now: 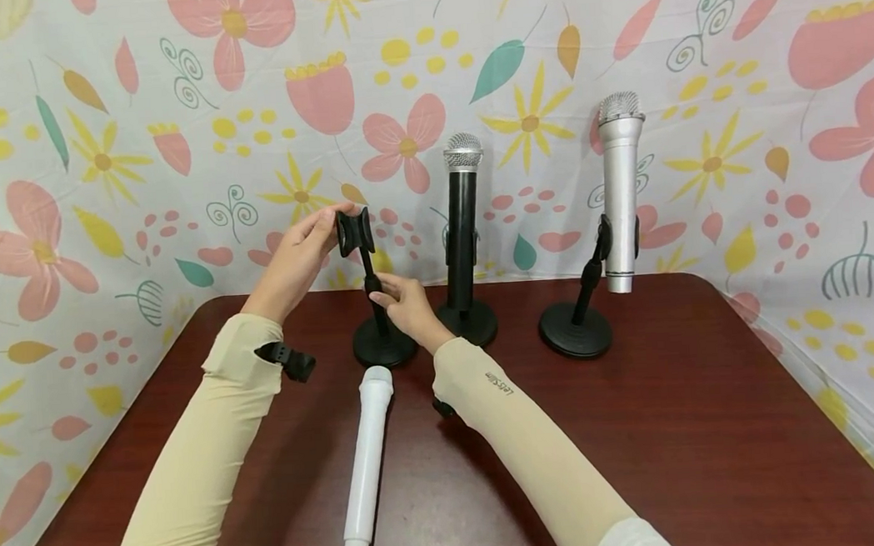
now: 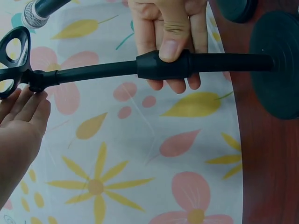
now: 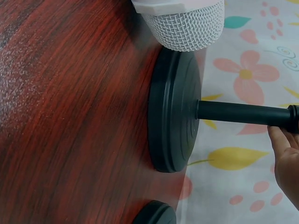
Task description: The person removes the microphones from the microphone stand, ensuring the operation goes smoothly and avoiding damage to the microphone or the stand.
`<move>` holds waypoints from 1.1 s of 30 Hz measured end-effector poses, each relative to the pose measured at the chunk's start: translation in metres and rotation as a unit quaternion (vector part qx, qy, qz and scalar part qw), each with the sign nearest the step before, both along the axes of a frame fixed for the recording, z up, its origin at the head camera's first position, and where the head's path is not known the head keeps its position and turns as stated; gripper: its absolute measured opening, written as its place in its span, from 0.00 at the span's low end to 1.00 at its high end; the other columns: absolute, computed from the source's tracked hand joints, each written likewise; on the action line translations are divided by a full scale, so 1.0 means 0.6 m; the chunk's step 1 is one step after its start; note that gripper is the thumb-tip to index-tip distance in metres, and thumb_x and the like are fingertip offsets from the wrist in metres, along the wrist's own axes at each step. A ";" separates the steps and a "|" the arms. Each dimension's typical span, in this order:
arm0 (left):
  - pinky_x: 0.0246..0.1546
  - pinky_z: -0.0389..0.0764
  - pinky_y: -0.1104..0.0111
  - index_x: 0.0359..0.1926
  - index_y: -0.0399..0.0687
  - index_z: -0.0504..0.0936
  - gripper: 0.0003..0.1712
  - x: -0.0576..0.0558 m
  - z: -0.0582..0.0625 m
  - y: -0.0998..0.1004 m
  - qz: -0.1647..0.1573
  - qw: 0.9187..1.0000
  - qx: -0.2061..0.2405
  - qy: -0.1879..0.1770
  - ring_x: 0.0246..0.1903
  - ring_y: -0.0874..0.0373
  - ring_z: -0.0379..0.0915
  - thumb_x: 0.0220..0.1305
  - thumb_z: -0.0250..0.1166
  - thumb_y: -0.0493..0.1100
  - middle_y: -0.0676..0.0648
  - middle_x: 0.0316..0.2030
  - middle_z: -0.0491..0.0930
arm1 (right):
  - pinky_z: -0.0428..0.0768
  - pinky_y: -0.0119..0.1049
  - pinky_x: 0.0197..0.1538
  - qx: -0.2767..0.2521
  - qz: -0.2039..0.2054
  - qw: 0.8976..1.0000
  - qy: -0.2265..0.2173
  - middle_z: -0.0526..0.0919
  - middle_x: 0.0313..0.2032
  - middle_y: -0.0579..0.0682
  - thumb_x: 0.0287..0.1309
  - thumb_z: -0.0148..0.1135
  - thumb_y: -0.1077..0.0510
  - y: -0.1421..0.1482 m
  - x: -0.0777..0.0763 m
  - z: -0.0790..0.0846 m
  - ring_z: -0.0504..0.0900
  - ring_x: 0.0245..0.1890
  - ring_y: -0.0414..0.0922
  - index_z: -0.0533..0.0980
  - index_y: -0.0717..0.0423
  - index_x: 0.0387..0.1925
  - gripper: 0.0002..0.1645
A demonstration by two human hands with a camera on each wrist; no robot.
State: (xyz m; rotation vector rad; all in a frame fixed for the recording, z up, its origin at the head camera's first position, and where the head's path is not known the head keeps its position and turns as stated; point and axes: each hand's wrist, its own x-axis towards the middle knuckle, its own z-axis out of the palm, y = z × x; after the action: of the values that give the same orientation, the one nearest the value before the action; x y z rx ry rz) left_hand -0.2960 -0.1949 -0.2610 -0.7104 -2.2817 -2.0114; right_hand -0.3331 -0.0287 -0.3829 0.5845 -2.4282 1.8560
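A black microphone stand [image 1: 374, 310] with an unfilled clip [image 1: 354, 232] stands upright at the back left. My left hand [image 1: 297, 261] is at the clip, its straight fingers touching it from the left and behind; the left wrist view shows the fingertips [image 2: 39, 105] against the clip's joint. My right hand [image 1: 409, 308] pinches the collar [image 2: 163, 64] midway up the pole between thumb and fingers. In front of the round base [image 3: 175, 112] lies a white microphone [image 1: 369, 469], its mesh head [image 3: 187, 25] towards the stand.
Right of this stand, a black microphone [image 1: 463, 230] with a silver head sits in a second stand. Farther right, a silver microphone [image 1: 622, 195] is in a third stand [image 1: 576, 329]. All are on a dark red-brown table [image 1: 679, 425] before a flowered cloth [image 1: 543, 41].
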 end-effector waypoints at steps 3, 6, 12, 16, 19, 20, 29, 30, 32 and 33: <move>0.71 0.49 0.57 0.69 0.38 0.63 0.32 -0.005 0.002 0.004 -0.010 1.000 -0.003 0.000 0.70 0.53 0.54 0.75 0.44 0.55 0.44 0.66 0.63 | 0.76 0.38 0.57 0.011 -0.003 1.000 0.004 0.78 0.57 0.56 0.65 0.58 0.59 0.001 0.000 -0.001 0.76 0.58 0.47 0.71 0.54 0.64 0.26; 0.70 0.50 0.59 0.67 0.36 0.65 0.31 -0.013 0.001 0.008 -0.017 1.000 -0.002 -0.002 0.69 0.53 0.54 0.76 0.44 0.53 0.42 0.67 0.63 | 0.76 0.39 0.57 0.018 -0.007 1.000 0.007 0.77 0.58 0.56 0.65 0.58 0.58 0.003 0.000 -0.002 0.76 0.59 0.47 0.69 0.54 0.65 0.27; 0.70 0.52 0.58 0.67 0.42 0.68 0.30 -0.015 -0.007 0.008 0.004 0.999 -0.051 0.006 0.70 0.52 0.54 0.75 0.43 0.57 0.42 0.68 0.63 | 0.76 0.38 0.57 0.010 -0.009 1.000 0.004 0.78 0.57 0.56 0.65 0.58 0.59 0.002 0.003 -0.006 0.76 0.59 0.47 0.69 0.54 0.65 0.27; 0.70 0.53 0.55 0.66 0.46 0.70 0.30 -0.012 -0.008 0.006 0.031 0.995 -0.091 0.028 0.69 0.53 0.55 0.74 0.43 0.59 0.43 0.67 0.64 | 0.76 0.38 0.57 -0.004 -0.006 1.000 0.001 0.78 0.57 0.56 0.65 0.58 0.60 0.000 0.006 -0.005 0.76 0.58 0.47 0.69 0.54 0.65 0.27; 0.69 0.54 0.54 0.66 0.45 0.71 0.30 -0.012 -0.006 0.006 0.043 0.992 -0.105 0.048 0.69 0.52 0.56 0.75 0.43 0.58 0.43 0.66 0.66 | 0.75 0.39 0.58 -0.007 -0.011 1.000 -0.002 0.78 0.58 0.56 0.65 0.58 0.59 0.000 0.007 -0.001 0.76 0.59 0.47 0.69 0.52 0.66 0.28; 0.69 0.55 0.55 0.65 0.46 0.71 0.30 -0.012 -0.006 0.007 0.049 0.991 -0.111 0.054 0.69 0.52 0.57 0.75 0.43 0.59 0.43 0.66 0.67 | 0.75 0.39 0.58 -0.004 -0.013 1.000 -0.002 0.77 0.58 0.55 0.65 0.58 0.58 0.000 0.006 0.000 0.75 0.59 0.47 0.69 0.52 0.66 0.28; 0.68 0.56 0.53 0.66 0.45 0.71 0.29 -0.016 -0.033 0.008 0.056 0.987 -0.141 0.053 0.68 0.49 0.58 0.75 0.44 0.57 0.42 0.67 0.65 | 0.77 0.40 0.56 0.048 -0.018 0.999 0.011 0.81 0.52 0.57 0.67 0.56 0.57 0.000 0.001 -0.003 0.80 0.53 0.48 0.72 0.59 0.62 0.23; 0.68 0.56 0.53 0.66 0.45 0.71 0.29 -0.016 -0.037 0.007 0.057 0.987 -0.141 0.049 0.68 0.49 0.57 0.75 0.44 0.56 0.42 0.67 0.65 | 0.77 0.40 0.55 0.052 -0.013 0.999 0.005 0.82 0.51 0.56 0.67 0.56 0.58 0.000 0.001 -0.005 0.80 0.53 0.48 0.73 0.59 0.61 0.22; 0.68 0.55 0.53 0.66 0.44 0.71 0.28 -0.014 -0.042 0.006 0.060 0.987 -0.139 0.052 0.69 0.50 0.56 0.76 0.44 0.56 0.43 0.67 0.65 | 0.77 0.39 0.55 0.054 -0.007 0.998 -0.005 0.84 0.48 0.55 0.66 0.57 0.59 0.000 0.003 -0.009 0.81 0.51 0.47 0.74 0.59 0.59 0.21; 0.68 0.55 0.52 0.66 0.45 0.71 0.28 -0.013 -0.042 0.006 0.060 0.986 -0.143 0.057 0.69 0.50 0.56 0.76 0.43 0.56 0.43 0.67 0.65 | 0.77 0.39 0.55 0.054 -0.006 0.998 -0.007 0.84 0.47 0.54 0.66 0.57 0.59 0.000 0.003 -0.011 0.81 0.50 0.47 0.75 0.59 0.59 0.20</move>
State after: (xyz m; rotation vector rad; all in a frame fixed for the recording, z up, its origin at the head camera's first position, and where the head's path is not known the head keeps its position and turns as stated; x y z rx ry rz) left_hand -0.3041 -0.1915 -0.2861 -0.6608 -2.5035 -1.5697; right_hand -0.3313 -0.0288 -0.3895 0.5628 -2.5491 1.7383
